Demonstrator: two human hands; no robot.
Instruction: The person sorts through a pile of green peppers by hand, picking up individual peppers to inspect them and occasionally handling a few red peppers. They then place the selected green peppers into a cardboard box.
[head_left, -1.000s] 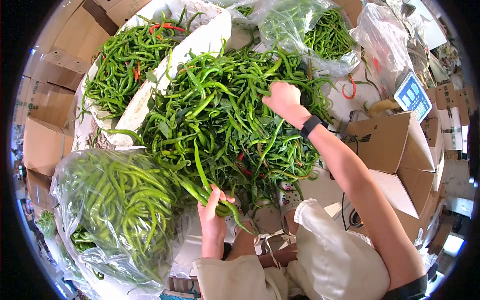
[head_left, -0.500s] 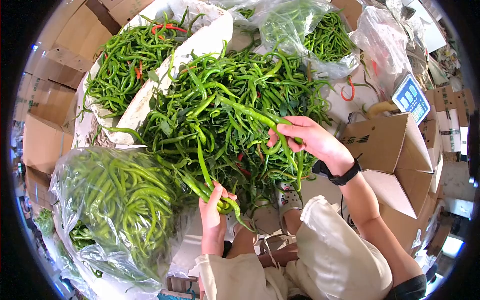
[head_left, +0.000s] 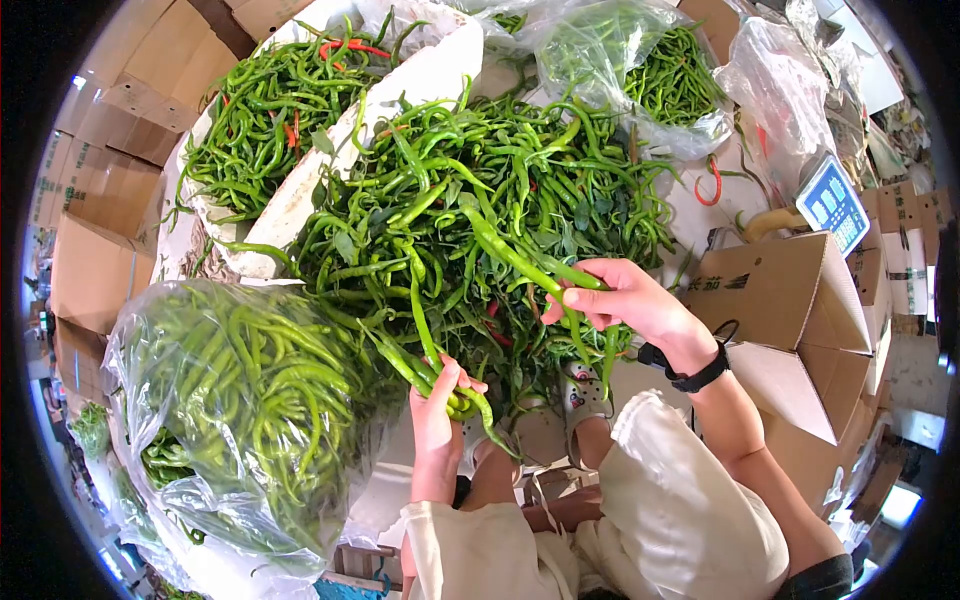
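Note:
Several long green peppers (head_left: pixel 408 368) are gripped in my left hand (head_left: pixel 440 405), their ends sticking out past my fingers. My right hand (head_left: pixel 625 298) pinches a few more green peppers (head_left: pixel 505 252) between thumb and fingers; some point up and left, others hang down. Behind both hands lies a large heap of green peppers (head_left: pixel 560 190) with leaves and a few red ones mixed in. Beside my left hand is a clear plastic bag (head_left: pixel 250 400) full of green peppers.
A white foam box wall (head_left: pixel 300 190) borders more peppers at the upper left. Another pepper bag (head_left: pixel 670 85) lies at the top. On the right are an open cardboard box (head_left: pixel 770 290) and a scale display (head_left: pixel 833 203). A red pepper (head_left: pixel 709 182) lies near the display.
The whole view has shifted slightly. My right hand sits a little lower, with the peppers still in it. My left hand keeps its hold on its peppers.

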